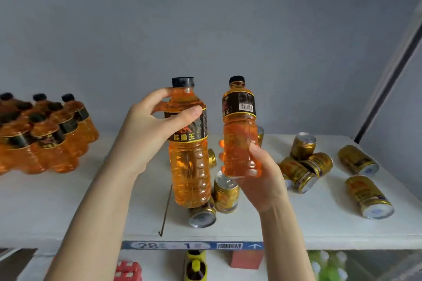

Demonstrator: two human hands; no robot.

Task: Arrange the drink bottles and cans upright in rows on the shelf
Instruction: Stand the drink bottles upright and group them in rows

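The white shelf (68, 212) carries orange bottles (45, 139) standing upright at nine o'clock. From centre to three o'clock, gold cans (367, 196) lie scattered, mostly on their sides.

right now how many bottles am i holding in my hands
2. The first bottle is gripped near its shoulder by the left hand. The second bottle is gripped near its base by the right hand.
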